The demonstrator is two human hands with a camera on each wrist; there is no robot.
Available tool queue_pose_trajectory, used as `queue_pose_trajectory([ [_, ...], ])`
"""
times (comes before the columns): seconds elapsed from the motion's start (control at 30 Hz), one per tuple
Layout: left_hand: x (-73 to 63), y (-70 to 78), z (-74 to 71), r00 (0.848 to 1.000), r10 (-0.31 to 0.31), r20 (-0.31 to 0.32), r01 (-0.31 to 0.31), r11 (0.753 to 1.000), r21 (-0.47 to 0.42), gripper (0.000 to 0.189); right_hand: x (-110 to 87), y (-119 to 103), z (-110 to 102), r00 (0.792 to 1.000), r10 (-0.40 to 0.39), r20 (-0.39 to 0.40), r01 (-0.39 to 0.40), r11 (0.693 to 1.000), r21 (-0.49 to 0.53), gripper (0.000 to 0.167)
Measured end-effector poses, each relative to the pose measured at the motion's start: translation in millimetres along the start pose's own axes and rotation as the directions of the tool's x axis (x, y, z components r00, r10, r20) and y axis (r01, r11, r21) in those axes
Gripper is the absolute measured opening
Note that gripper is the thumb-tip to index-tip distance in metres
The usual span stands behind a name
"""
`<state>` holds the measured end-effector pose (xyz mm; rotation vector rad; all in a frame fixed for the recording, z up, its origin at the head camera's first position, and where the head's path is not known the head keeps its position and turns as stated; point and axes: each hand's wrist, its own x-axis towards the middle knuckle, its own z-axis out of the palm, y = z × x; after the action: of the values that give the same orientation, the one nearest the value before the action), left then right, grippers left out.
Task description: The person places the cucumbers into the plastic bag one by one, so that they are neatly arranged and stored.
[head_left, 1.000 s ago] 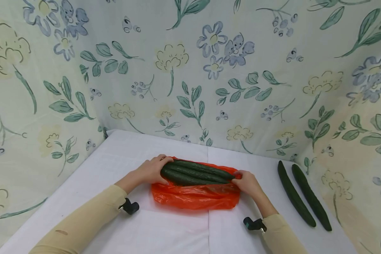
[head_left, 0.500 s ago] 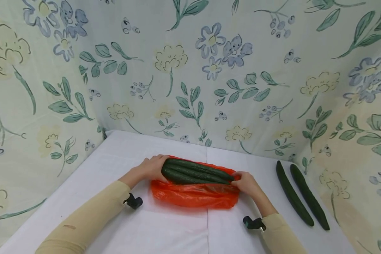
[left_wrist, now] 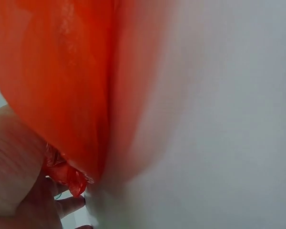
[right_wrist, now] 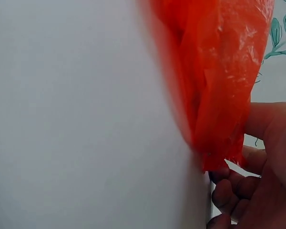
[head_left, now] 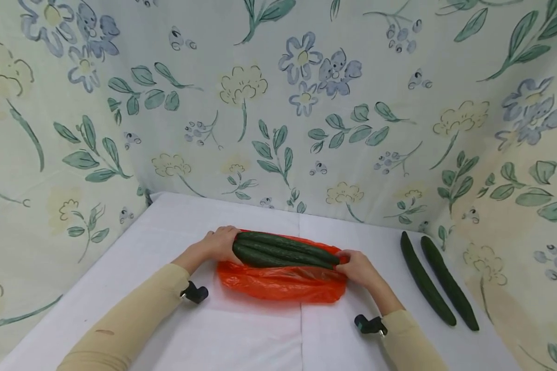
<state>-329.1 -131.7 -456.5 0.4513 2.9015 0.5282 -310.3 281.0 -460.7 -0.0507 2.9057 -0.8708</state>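
In the head view several dark green cucumbers [head_left: 280,250] lie side by side in a thin red plastic bag [head_left: 278,284], whose front side hangs in folds below them. My left hand [head_left: 220,244] holds the cucumbers' left ends together with the bag there, thumb in front and fingers behind. At the opposite end, my right hand [head_left: 356,267] pinches the bag by the cucumbers' narrow tips. The left wrist view shows the bag [left_wrist: 62,81] bulging above the hand [left_wrist: 19,176]. In the right wrist view the bag [right_wrist: 224,86] tapers down beside curled fingers [right_wrist: 229,191].
Two more cucumbers [head_left: 428,278] [head_left: 449,283] lie slanted, close together, on the white tablecloth [head_left: 255,335] at the right. A floral curtain [head_left: 241,123] encloses the table at the back and sides. Small black cameras [head_left: 195,292] sit on both wrists.
My left forearm has shifted slightly forward and its fingers have drawn back a little toward the cucumbers' ends. The right hand keeps its place; the head view has turned slightly.
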Motion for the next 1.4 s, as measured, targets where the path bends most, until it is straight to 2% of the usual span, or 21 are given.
queue_pose_trajectory([
  [0.23,-9.9,3.0,2.9,0.999,-0.023,0.027,0.023,1.0,0.01,0.096,-0.5,2.6,1.2,0.999,-0.035,-0.003,0.035,0.999,0.01,0.038],
  [0.5,-21.6,1.9,14.2,0.999,0.01,-0.034,-0.01,1.0,-0.007,0.096,-4.4,12.0,-2.0,0.996,-0.086,-0.021,0.087,0.995,0.057,0.037],
  [0.7,-30.1,6.5,14.7,1.0,-0.012,-0.024,0.012,1.0,0.007,0.096,-5.7,15.4,-7.2,0.994,-0.11,-0.022,0.112,0.987,0.115,0.04],
  [0.83,-34.9,7.9,13.4,1.0,-0.006,-0.026,0.007,1.0,0.016,0.097,-10.5,15.3,-11.0,0.993,-0.111,-0.039,0.116,0.982,0.148,0.04],
  [1.17,-38.1,5.1,14.4,0.999,0.008,-0.046,-0.007,1.0,0.029,0.108,-27.1,23.1,-30.0,0.992,-0.101,-0.071,0.112,0.978,0.174,0.05],
  [1.4,-38.8,3.8,15.9,0.998,0.005,-0.066,-0.004,1.0,0.028,0.11,-40.5,40.7,-51.9,0.989,-0.099,-0.112,0.117,0.978,0.171,0.055],
])
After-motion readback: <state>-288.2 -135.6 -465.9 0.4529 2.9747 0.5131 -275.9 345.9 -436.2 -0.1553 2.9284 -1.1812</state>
